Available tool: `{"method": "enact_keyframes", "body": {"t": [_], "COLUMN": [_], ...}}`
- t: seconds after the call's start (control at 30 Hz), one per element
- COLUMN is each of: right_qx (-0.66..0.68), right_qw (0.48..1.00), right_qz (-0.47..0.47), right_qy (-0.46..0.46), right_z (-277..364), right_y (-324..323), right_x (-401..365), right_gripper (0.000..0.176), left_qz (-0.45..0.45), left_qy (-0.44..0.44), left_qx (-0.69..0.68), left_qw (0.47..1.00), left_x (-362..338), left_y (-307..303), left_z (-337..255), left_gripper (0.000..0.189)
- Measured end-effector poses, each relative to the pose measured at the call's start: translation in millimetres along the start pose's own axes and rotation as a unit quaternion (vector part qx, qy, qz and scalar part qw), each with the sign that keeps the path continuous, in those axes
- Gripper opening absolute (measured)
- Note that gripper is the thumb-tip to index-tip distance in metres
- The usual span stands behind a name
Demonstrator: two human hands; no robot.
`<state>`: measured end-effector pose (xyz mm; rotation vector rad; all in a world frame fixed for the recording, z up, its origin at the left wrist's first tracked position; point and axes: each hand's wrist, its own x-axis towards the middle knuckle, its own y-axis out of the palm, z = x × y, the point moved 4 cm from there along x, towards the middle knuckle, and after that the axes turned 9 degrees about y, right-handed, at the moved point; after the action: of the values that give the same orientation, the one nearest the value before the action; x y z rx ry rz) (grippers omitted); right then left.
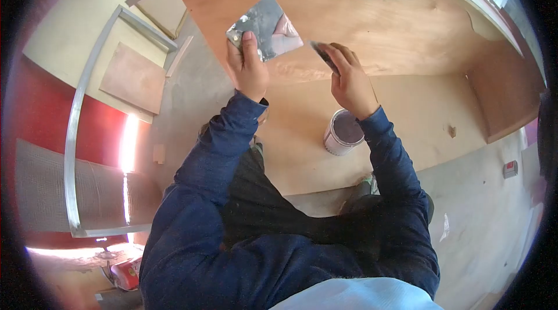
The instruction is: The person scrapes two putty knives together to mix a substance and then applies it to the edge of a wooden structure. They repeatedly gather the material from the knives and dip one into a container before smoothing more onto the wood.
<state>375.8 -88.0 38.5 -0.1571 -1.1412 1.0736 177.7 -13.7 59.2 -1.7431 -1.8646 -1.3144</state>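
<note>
My left hand [251,72] grips the near corner of a square metal putty plate [261,16], thumb across its top. Pale pinkish putty [286,36] lies on the plate's right side, and whitish specks dot its left edge. In my right hand [353,86] is a dark, flat putty scraper [323,58], its tip pointing up and left, just apart from the plate. The fingers cover most of the scraper. Below my right hand, a white bucket [332,142] of greyish paste stands on the wooden board.
A wooden panel [372,19] rises in front, with a side panel [505,89] at right. At left are a metal frame [72,153] and a loose wood sheet [133,80]. A small grey-and-red box [510,169] sits on the concrete floor [465,205].
</note>
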Motion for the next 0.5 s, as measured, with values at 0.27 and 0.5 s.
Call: {"method": "enact_keyframes", "body": {"t": [0.27,0.5], "right_qx": [-0.007,-0.061], "right_qw": [0.997,0.991], "right_qz": [-0.036,0.04], "right_qy": [-0.065,-0.114], "right_z": [56.1,48.7], "right_y": [-16.5,8.5], "right_x": [5.2,2.9], "right_gripper": [0.06,0.058], "left_qz": [0.007,-0.051], "left_qy": [0.031,0.167], "left_qx": [0.101,0.291], "left_qw": [0.994,0.941], "left_x": [-10.5,-14.6], "left_y": [6.7,-11.6], "left_z": [-5.5,3.3], "left_gripper": [0.027,0.023]}}
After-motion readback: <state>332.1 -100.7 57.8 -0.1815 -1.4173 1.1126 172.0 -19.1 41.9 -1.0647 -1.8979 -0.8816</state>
